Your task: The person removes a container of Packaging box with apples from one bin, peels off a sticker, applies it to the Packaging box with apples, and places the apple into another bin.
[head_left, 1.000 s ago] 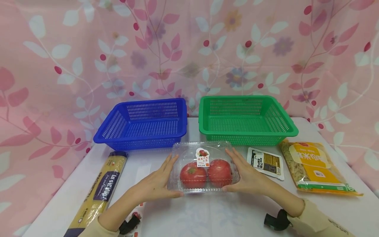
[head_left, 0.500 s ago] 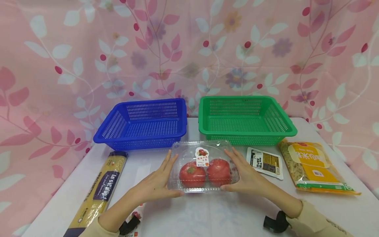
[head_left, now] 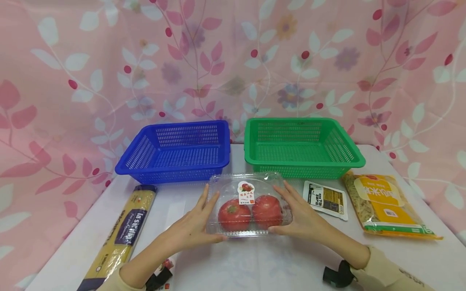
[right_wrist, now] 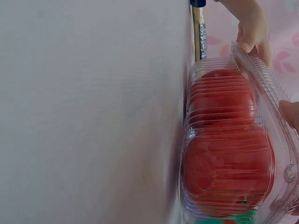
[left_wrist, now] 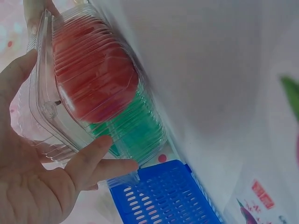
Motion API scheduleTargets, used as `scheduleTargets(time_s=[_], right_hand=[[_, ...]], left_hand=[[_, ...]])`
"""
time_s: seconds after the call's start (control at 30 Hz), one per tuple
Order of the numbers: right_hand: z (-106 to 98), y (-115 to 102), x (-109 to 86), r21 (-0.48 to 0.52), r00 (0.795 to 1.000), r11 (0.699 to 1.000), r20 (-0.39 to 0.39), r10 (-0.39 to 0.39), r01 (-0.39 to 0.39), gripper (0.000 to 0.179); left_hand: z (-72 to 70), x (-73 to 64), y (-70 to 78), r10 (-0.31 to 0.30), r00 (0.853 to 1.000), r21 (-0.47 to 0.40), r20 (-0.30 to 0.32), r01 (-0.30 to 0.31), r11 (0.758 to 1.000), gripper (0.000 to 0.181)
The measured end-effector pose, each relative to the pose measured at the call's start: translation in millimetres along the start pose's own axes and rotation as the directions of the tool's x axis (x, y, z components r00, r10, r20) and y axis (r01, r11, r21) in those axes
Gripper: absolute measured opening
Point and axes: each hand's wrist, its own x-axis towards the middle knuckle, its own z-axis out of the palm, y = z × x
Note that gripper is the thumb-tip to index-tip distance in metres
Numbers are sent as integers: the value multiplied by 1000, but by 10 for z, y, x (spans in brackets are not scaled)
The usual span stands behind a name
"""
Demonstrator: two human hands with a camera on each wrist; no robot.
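A clear plastic clamshell box (head_left: 223, 186) is at the table's middle, with two round red fruits (head_left: 234, 217) inside that look like tomatoes. Its lid carries a white label (head_left: 246, 192) with red print. My left hand (head_left: 193, 230) grips the left side, thumb along the front rim and fingers spread up the side. On the opposite side my right hand (head_left: 300, 216) holds the box the same way. Both wrist views show the ribbed base of the box (left_wrist: 60, 154) close over the white cloth, with thumbs at the rim where lid and base meet.
Behind stand a blue basket (head_left: 171, 176) and a green basket (head_left: 303, 171). Left lies a spaghetti pack (head_left: 127, 228), beside a white packet with red print (head_left: 167, 264) partly under my left arm. Right lie a small white pouch (head_left: 325, 200) and a yellow bag of dry food (head_left: 389, 206).
The fruits and label have shifted slightly left, and the right hand has moved a little left with the box. Both hands keep their grip.
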Motion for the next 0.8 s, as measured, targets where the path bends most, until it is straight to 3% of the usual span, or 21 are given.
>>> scheduleTargets(time_s=[0.33, 0.8], right_hand=[[-71, -113, 46, -23, 1000, 999, -7, -23, 23, 102], [-232, -345, 203, 34, 998, 997, 9, -66, 66, 102]], left_hand=[[-135, -70, 90, -31, 997, 21, -71, 32, 999, 106], [-390, -170, 127, 10, 987, 28, -160, -6, 1000, 99]])
